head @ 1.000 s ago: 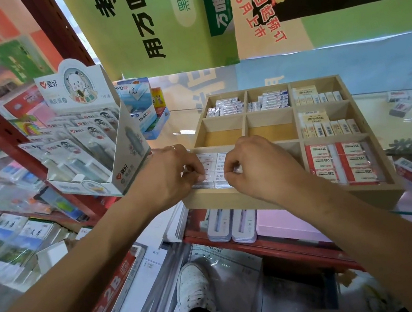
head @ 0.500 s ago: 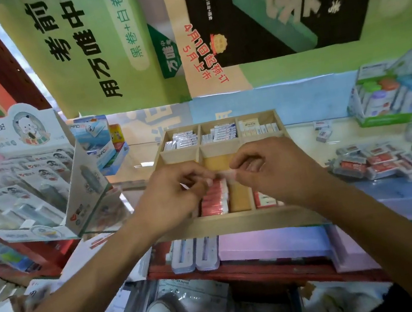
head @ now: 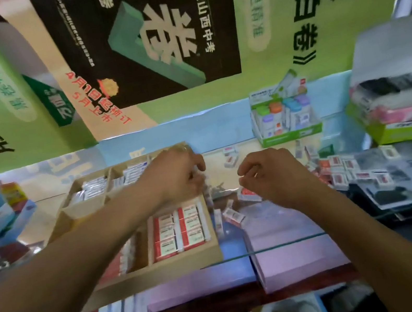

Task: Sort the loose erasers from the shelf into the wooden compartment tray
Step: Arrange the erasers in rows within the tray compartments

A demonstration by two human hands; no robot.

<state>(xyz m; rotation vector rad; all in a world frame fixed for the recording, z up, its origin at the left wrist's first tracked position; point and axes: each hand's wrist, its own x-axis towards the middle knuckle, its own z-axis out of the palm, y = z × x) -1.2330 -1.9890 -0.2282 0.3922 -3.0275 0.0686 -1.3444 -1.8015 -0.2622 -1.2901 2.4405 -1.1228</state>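
The glass shelf [head: 281, 228] carries everything here, and on its left part sits the wooden compartment tray [head: 148, 274], a pale box divided into cells. Judging by how it lies now, the sorting is well along but not finished: the near right cell holds a tidy block of red-and-white erasers [head: 177, 228] packed in two columns, the cell beside it looks partly filled, and two far cells hold rows of silvery-white wrapped erasers [head: 94, 186]. What is left lies to the right of the tray: a scatter of loose erasers [head: 350, 169] spread over the glass, some near the tray's edge, more well apart toward the dark sheet on the right, a few further back by the green display box [head: 289, 135].

The erasers are small rectangular blocks in white sleeves with red bands, lying at all angles.

The left hand [head: 175, 175] hovers over the tray's far right corner, fingers curled inward; whether it pinches anything I cannot tell. The right hand [head: 271, 174] hangs above the loose pieces, fingers loosely curled, holding nothing visible.
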